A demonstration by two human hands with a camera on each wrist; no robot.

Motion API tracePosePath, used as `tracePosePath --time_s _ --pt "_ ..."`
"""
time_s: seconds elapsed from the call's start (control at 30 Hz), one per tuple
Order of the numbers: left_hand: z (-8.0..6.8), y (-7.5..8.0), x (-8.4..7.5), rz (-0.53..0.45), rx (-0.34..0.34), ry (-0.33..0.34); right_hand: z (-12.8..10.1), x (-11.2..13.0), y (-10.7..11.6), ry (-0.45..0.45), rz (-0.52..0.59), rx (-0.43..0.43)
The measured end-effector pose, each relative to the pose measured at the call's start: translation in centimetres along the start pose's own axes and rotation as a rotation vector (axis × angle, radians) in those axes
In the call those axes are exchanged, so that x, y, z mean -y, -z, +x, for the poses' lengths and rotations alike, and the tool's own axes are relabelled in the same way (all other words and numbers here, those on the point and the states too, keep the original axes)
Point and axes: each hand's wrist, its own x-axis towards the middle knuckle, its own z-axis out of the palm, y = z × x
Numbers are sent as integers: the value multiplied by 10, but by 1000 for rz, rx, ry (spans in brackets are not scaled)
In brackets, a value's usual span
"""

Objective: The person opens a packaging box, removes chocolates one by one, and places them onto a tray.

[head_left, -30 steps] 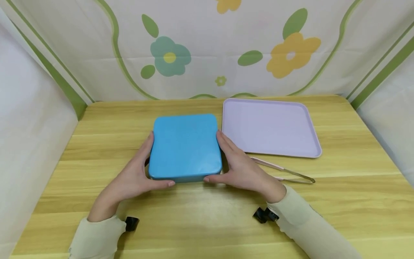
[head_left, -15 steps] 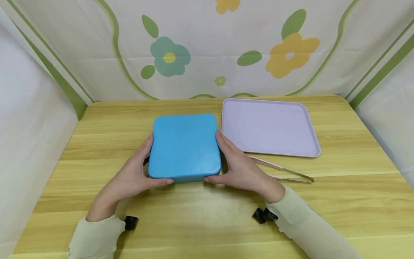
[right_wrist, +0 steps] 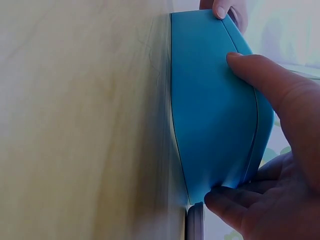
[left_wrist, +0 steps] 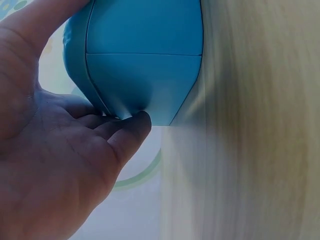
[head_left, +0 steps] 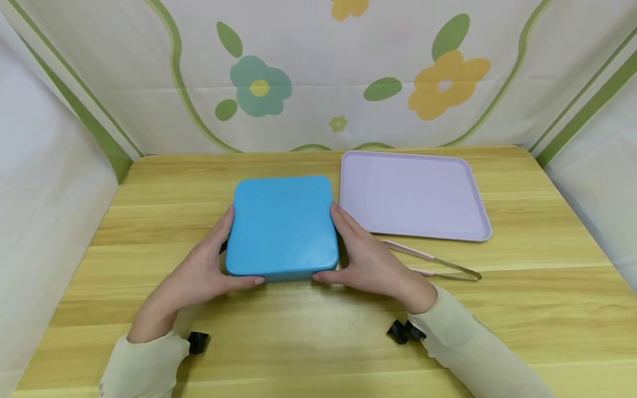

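Here, gripping a square blue plastic lidded box (head_left: 282, 224) on a wooden table (head_left: 318, 326). Left hand (head_left: 196, 276) clamped on its left edge, right hand (head_left: 370, 262) on its right. Beside, a lilac rectangular tray (head_left: 413, 193).

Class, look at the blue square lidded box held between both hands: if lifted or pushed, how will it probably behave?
The blue square lidded box looks like stiff plastic, so it likely keeps its shape. Its smooth, rounded sides may slip, which suits the left hand and right hand gripping together. Flat and low, it should slide, not tip.
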Motion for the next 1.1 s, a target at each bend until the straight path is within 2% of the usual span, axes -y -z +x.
tracePosePath --time_s 0.73,1.1 --pt "-2 0 -1 17 6 29 -2 -2 0 7 19 -17" --pt "-2 2 -1 18 -20 21 -1 -2 -3 39 10 -45"
